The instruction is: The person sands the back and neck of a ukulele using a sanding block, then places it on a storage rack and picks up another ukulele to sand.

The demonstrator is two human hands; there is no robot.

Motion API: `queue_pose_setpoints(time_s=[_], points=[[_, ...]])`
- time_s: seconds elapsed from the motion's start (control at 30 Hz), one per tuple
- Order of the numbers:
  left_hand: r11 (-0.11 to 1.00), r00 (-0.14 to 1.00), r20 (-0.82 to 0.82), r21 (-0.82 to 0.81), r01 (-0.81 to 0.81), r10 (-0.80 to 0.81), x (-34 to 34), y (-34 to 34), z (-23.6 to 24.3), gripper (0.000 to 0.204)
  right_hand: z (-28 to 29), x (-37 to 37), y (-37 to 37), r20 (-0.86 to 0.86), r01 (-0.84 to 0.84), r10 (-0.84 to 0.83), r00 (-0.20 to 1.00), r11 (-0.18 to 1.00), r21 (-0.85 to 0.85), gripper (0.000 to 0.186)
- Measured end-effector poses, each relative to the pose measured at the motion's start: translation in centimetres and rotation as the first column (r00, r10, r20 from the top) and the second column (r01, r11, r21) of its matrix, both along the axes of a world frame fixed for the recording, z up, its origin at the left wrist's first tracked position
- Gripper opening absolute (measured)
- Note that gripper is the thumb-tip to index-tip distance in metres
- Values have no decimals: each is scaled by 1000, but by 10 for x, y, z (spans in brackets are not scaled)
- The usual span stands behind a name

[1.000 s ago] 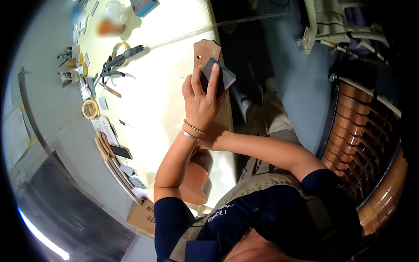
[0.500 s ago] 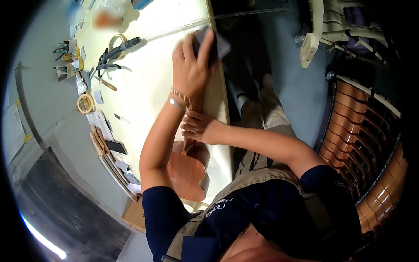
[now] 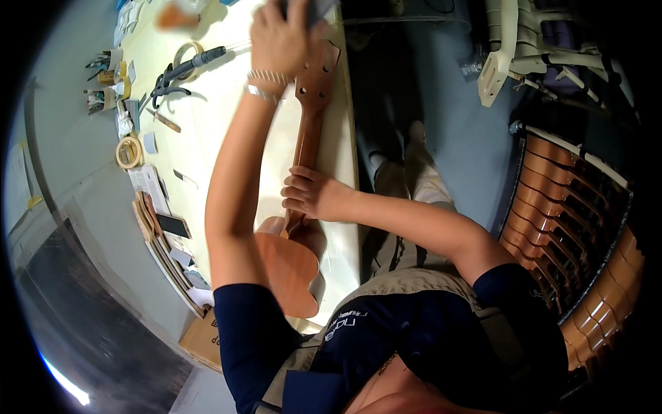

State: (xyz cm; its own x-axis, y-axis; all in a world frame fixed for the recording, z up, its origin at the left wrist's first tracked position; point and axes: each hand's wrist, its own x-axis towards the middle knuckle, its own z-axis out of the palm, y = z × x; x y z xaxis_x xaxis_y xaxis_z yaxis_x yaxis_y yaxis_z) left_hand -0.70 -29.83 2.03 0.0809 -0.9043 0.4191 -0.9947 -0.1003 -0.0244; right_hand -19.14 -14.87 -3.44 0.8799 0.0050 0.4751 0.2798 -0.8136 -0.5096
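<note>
A brown wooden ukulele (image 3: 286,272) without strings lies on the table, its body close to me and its neck pointing away. My right hand (image 3: 321,196) is closed around the neck near where it meets the body. Beyond the headstock (image 3: 317,79), which has several round holes, is my left hand (image 3: 279,45), with bracelets at the wrist. It grips a dark grey block (image 3: 321,10), partly cut off by the upper edge of the picture. Whether the block touches anything there is hidden.
The pale table (image 3: 227,131) ends just right of the ukulele. Along its left side are a black clamp-like tool (image 3: 172,76), tape rolls (image 3: 129,152), a phone (image 3: 173,225) and curved wooden pieces (image 3: 148,217). On my right, a rack (image 3: 552,200) holds several glossy brown instrument bodies.
My left hand has moved the grey block farther away and slightly left, uncovering the headstock and more of the neck. My right hand stays on the neck.
</note>
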Motion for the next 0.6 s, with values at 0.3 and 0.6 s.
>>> queue_pose_setpoints(time_s=[0.3, 0.6], points=[[933, 949, -104, 181, 311, -297, -23, 107, -6, 68, 4, -1, -7, -115, -21, 17, 993, 999, -35, 47], [979, 979, -51, 23, 201, -200, -20, 23, 8, 68, 4, -1, -4, -118, -45, 45, 992, 999, 1, 46]])
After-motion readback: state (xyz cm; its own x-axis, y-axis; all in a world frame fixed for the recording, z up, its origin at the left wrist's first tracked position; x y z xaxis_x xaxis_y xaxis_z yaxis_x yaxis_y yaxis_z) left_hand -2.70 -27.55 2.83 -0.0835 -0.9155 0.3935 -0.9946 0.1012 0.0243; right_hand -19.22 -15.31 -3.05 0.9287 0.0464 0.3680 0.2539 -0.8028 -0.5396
